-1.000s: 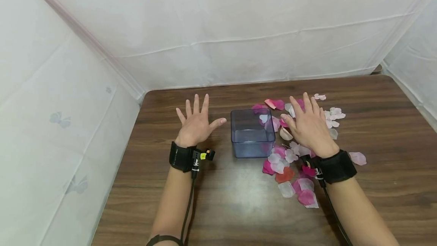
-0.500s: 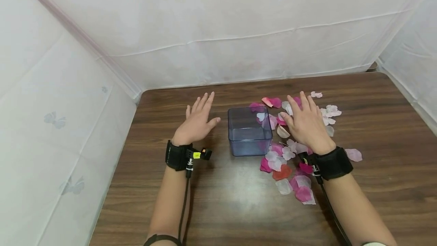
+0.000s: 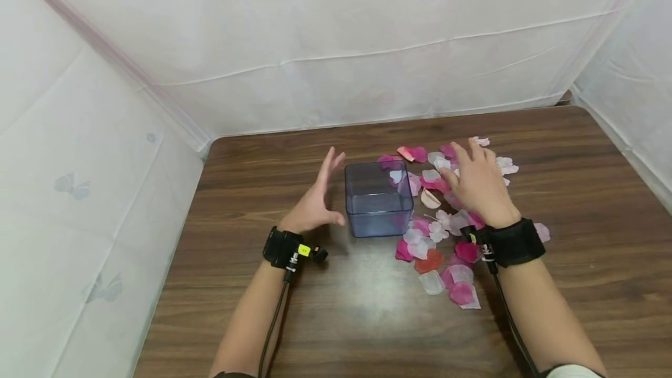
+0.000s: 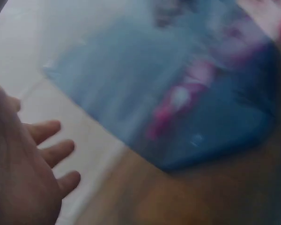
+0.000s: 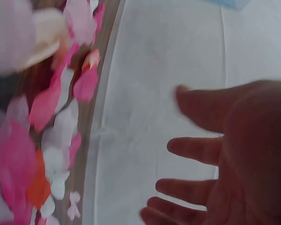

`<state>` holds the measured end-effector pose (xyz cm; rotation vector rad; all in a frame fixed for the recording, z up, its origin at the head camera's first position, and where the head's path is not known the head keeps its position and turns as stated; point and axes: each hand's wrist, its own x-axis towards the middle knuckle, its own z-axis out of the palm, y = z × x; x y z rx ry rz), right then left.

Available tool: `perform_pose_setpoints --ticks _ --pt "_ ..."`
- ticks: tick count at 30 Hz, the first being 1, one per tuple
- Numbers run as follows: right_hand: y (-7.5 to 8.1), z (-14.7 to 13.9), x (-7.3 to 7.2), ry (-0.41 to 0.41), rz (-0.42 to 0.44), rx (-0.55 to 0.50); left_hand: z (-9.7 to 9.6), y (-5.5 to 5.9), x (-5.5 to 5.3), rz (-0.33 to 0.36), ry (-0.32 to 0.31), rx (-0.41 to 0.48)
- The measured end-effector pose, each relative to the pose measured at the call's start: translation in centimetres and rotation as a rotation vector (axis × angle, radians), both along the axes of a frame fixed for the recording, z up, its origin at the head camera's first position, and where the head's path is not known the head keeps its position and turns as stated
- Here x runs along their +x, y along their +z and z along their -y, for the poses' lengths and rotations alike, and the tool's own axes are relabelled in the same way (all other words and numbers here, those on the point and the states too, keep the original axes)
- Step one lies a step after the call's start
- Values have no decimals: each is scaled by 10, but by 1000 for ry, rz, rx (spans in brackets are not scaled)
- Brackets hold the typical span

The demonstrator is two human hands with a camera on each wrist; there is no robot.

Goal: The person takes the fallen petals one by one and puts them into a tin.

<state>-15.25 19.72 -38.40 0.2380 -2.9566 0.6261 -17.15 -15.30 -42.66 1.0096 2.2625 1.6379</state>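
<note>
Left hand (image 3: 311,207) swung in at 9 o'clock of that square blue clear-plastic box (image 3: 379,224), fingers apart like right hand (image 3: 482,189); probably light, stiff, slick, so grip opposite sides.

Bluish box (image 4: 136,89), blurred in left-wrist view

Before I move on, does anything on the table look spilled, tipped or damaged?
Nothing looks tipped or damaged; the bluish clear box sits flat on the table. Only the loose petals, scattered and overlapping at its right, might read as a spill, though they may lie there on purpose.
</note>
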Motion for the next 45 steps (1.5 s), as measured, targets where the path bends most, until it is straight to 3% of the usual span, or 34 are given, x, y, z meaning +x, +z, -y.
perform_pose_setpoints --ticks 4,7,10,17,21,26,28,32,39,45 --pt "-2 -17 -4 -84 -73 -26 -9 -14 7 32 39 -99" --pt "-4 -32 -6 -165 -61 -67 -15 -19 10 49 64 -155" --pt "-5 -46 -8 -221 6 -93 -20 -24 10 23 53 -135" --pt "-14 -65 -14 -224 118 -78 -27 -34 8 -18 5 -28" --pt "-19 -70 -17 -226 152 -53 -27 -34 6 -46 19 -38" --pt "-27 -72 -19 -251 150 -27 -31 -13 16 -25 -2 -23" --pt "-27 -70 -20 -270 122 -30 -31 -5 20 -23 -11 -18" --pt "-18 -63 -17 -289 12 -57 -31 -6 20 -26 -12 -24" --pt "7 -49 -1 -266 -208 -102 -29 -39 6 -32 11 -52" --pt "18 -36 3 -177 -390 -170 -28 -42 4 -42 12 -47"
